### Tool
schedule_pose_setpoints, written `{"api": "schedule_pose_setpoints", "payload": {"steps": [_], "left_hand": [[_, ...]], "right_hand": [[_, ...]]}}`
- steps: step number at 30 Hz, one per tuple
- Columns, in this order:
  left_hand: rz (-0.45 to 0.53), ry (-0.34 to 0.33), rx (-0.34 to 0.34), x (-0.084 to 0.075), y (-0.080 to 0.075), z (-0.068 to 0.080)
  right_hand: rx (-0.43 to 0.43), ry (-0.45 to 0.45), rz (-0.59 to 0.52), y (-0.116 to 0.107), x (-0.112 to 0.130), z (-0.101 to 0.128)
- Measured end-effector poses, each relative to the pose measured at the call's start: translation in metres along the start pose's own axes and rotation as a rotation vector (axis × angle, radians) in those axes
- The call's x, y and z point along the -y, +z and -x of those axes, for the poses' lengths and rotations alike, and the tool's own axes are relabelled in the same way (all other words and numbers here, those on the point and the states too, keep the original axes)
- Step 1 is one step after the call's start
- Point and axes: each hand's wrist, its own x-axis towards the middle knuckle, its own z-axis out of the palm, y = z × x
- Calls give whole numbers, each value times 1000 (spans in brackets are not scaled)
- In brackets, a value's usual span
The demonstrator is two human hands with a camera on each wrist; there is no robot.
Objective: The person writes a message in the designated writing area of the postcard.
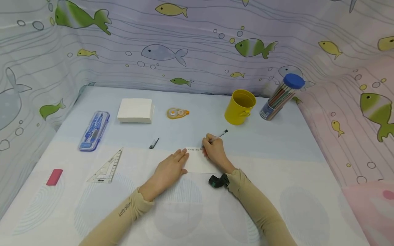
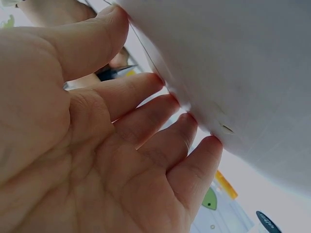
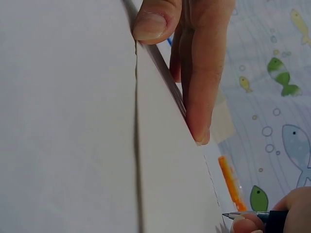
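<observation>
White paper (image 1: 201,163) lies well in from the table's (image 1: 264,147) far edge, its handwriting (image 1: 193,149) too small for me to read. The right hand (image 1: 216,152) pinches a pen (image 1: 219,136), some fingers hidden; the left hand (image 1: 170,168), fingers extended, touches the paper's left edge.

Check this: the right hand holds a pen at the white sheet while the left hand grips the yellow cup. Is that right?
Not quite: the left hand isn't on the yellow cup; its fingers rest at the edge of the white sheet, as the head view shows. The right hand does hold a pen there.
</observation>
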Motion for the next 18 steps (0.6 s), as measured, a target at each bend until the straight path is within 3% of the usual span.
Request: {"api": "schedule_pose_setpoints", "payload": {"steps": [3,9,18], "left_hand": [[-3,3,-6,0,1,0],[-1,6,-15,1,1,0],[-18,9,-1,2,2,0]], "right_hand": [[-3,-11,0,2,-11,-4],[23,3,19,0,-9,-4],[-16,12,22,2,-11,-5]]}}
